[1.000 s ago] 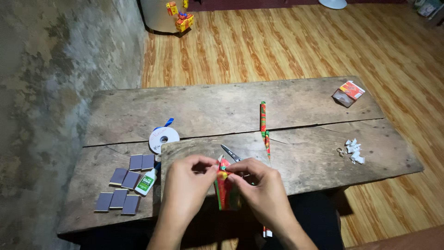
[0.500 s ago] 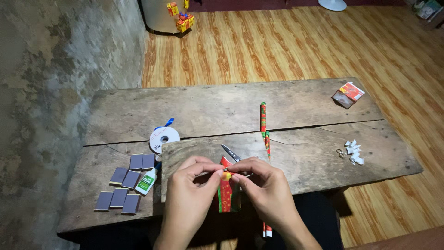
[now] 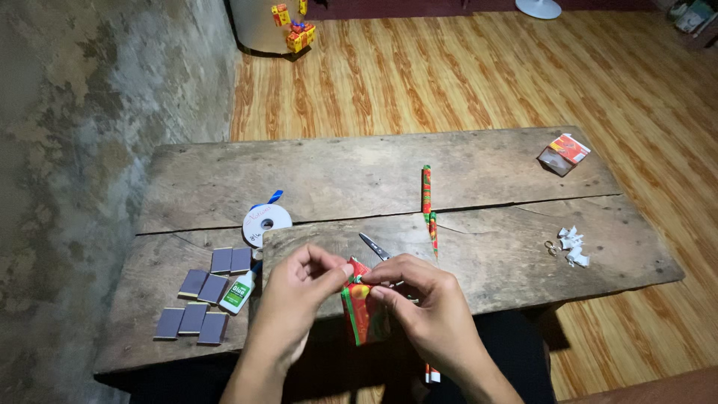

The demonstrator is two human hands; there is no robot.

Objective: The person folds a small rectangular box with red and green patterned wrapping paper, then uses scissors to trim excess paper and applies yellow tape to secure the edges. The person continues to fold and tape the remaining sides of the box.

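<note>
Both my hands pinch a small box wrapped in red and green patterned paper at the near edge of the wooden table. My left hand grips its upper left corner with thumb and forefinger. My right hand holds the top right side and covers part of it. Scissors lie just beyond my fingers, mostly hidden by my right hand. A rolled strip of the same patterned paper lies further out on the table.
Several small dark blue boxes and a glue bottle lie at the left, next to a white ribbon spool. White paper scraps and a small red packet sit at the right. Wrapped boxes stand on the floor.
The wrapped box has tilted and turned slightly in my hands. My left fingers have shifted onto its upper left corner, while my right hand stayed on its right side.
</note>
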